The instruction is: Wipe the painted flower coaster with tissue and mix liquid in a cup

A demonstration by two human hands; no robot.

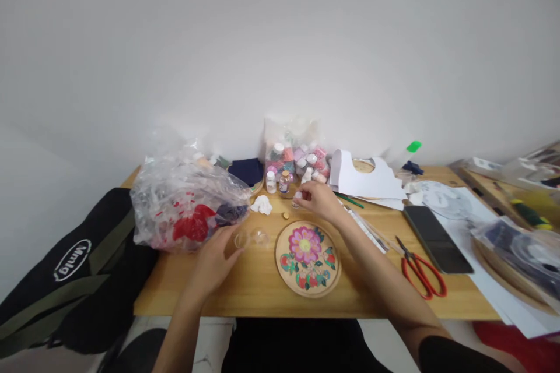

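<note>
A round wooden disc point(308, 257) painted with a pink flower and leaves lies on the wooden table point(262, 288) in front of me. My left hand point(215, 262) rests to its left, fingers curled around a small clear cup point(241, 239); a second clear cup point(259, 237) sits beside it. My right hand point(318, 199) reaches beyond the disc and pinches a small bottle point(297, 197). Two little bottles point(278, 182) stand just behind, and a small cork point(286, 216) lies near the disc's far edge.
A crumpled clear plastic bag point(184, 204) with red and dark contents lies at left. A bag of small jars point(297, 154) stands at the back. White paper point(367, 180), red scissors point(420, 271), a black phone point(437, 239) and wooden hoops point(511, 271) lie at right. A black bag point(74, 268) sits left of the table.
</note>
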